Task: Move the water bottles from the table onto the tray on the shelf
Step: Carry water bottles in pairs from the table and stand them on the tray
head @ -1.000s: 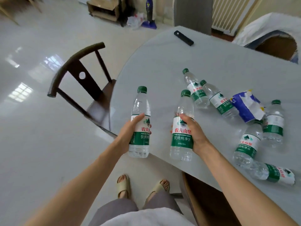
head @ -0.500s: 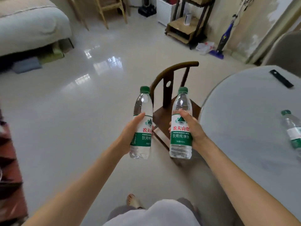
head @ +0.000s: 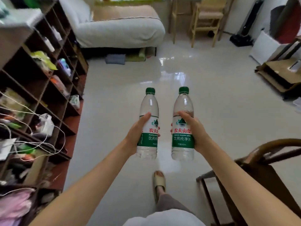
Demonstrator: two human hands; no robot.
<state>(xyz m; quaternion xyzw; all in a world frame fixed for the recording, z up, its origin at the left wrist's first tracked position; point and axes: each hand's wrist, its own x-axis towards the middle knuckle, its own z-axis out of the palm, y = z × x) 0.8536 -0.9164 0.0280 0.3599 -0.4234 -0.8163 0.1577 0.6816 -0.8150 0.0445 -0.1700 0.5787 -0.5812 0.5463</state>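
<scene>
I hold two clear water bottles with green caps and red-and-green labels upright in front of me, over the floor. My left hand grips the left water bottle around its label. My right hand grips the right water bottle the same way. A dark wooden cubby shelf stands along the left, its compartments full of clutter and white cords. No tray is visible on it. The table is out of view.
A dark wooden chair stands close at my lower right. A sofa with a white cover lies ahead, a light wooden chair beside it. A low wooden stand sits at the right. Glossy white floor stretches ahead.
My view has swung left, away from the table and its remaining bottles, toward the shelf and sofa. Both bottles stay upright in my hands.
</scene>
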